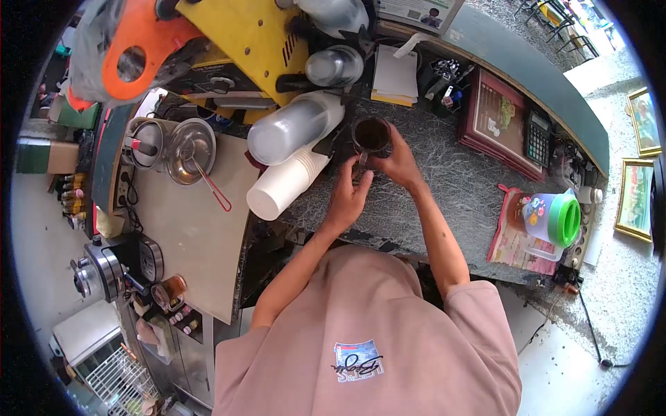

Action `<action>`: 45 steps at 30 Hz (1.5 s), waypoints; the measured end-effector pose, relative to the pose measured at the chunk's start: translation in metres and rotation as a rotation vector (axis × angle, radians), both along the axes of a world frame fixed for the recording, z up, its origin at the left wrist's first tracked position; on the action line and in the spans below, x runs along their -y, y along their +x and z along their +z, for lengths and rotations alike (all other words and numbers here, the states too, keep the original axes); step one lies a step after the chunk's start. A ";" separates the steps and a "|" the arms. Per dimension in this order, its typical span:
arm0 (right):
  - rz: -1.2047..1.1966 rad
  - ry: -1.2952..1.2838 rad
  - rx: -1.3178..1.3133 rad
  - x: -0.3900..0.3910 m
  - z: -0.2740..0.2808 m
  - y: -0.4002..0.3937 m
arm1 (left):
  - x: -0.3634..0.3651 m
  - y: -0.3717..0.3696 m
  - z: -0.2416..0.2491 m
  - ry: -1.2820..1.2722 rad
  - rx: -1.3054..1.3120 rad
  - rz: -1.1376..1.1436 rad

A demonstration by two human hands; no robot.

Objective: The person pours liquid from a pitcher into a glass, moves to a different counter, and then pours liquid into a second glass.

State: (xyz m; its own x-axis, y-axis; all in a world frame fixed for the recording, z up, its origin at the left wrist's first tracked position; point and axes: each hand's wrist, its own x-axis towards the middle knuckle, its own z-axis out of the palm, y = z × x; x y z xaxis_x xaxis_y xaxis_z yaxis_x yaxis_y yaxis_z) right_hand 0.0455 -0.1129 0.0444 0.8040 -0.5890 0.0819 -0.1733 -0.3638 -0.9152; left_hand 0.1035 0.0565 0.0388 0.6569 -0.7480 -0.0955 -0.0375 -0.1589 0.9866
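Observation:
A clear glass mug [372, 133] of dark drink stands on the dark marbled counter [409, 208], its handle facing me. My left hand [347, 197] is closed at the handle, its thumb and fingertips around it. My right hand [401, 163] curls about the mug's right and near side, with some fingers hidden behind the glass. Left of the mug lies a stack of white paper cups [284, 186], beside a sleeve of clear plastic cups [295, 128].
A yellow and orange machine [250, 41] rises at upper left. A metal bowl [208, 132] holds a red-handled strainer [218, 191]. Rightward are dark red menus [496, 121], a calculator [538, 139] and a green-lidded pitcher [544, 216]. Paper sheets [395, 73] lie behind the mug.

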 end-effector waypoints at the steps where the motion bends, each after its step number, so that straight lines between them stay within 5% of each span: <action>1: 0.039 -0.001 0.007 0.002 0.004 0.002 | 0.007 0.004 -0.009 -0.012 0.065 0.020; 15: 0.025 -0.111 -0.043 -0.011 -0.002 -0.010 | 0.011 0.000 -0.012 -0.022 0.026 0.105; 27: 0.036 -0.274 -0.123 -0.102 -0.004 -0.049 | -0.092 -0.023 0.013 0.038 -0.058 -0.036; 29: 0.059 -0.301 -0.120 -0.125 -0.001 -0.049 | -0.115 -0.023 0.016 0.082 0.172 -0.020; 32: 0.069 -0.298 -0.125 -0.161 -0.003 -0.044 | -0.151 -0.018 0.039 0.219 0.134 -0.013; 45: 0.432 -0.346 -0.014 -0.316 0.013 0.062 | -0.309 0.020 0.047 0.200 0.293 0.528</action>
State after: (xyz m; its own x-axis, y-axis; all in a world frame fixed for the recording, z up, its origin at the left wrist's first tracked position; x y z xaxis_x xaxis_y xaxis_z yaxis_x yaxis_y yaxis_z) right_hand 0.1078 0.2030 0.0574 0.9691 -0.1457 0.1992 0.0469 -0.6837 -0.7283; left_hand 0.1240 0.3656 0.0860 0.9524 -0.3022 0.0395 -0.1673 -0.4099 0.8967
